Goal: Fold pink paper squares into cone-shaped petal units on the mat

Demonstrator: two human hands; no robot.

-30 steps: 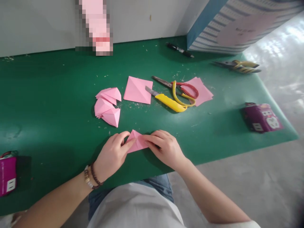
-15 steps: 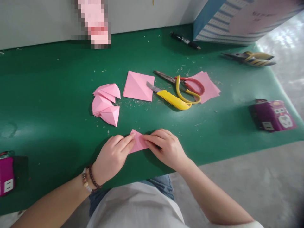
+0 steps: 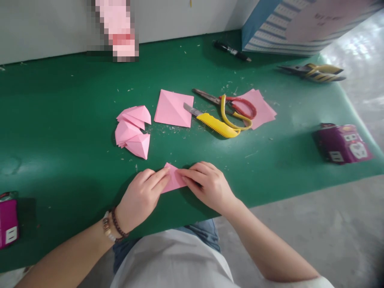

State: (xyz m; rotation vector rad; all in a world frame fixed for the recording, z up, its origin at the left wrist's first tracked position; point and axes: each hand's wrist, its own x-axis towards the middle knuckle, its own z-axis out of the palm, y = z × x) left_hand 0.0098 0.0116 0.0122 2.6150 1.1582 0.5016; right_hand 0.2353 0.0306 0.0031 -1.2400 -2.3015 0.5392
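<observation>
Close to the table's front edge lies a small pink sheet of folded paper (image 3: pixel 174 181), one corner pointing away from me. My left hand (image 3: pixel 146 191) has its fingertips pressed together on the paper's left side. From the right, my right hand (image 3: pixel 208 185) pinches the paper's right edge between thumb and fingers. Beyond my left hand rests a cluster of folded pink paper pieces (image 3: pixel 132 130). A creased pink square (image 3: pixel 173 109) lies past the paper, with the blade tip of a yellow utility knife (image 3: pixel 217 125) over its right side.
Scissors with red and yellow handles (image 3: pixel 237 106) lie partly over a stack of pink paper (image 3: pixel 260 108). A pen (image 3: pixel 231 51), pliers (image 3: pixel 312 73) and a striped box (image 3: pixel 282 30) are farther back. Purple packs sit at the right (image 3: pixel 343 143) and left (image 3: pixel 8 222) of the green table (image 3: pixel 75 160).
The view has shifted very slightly. Both hands stay on the pink paper in nearly the same pose, and the other things lie as before.
</observation>
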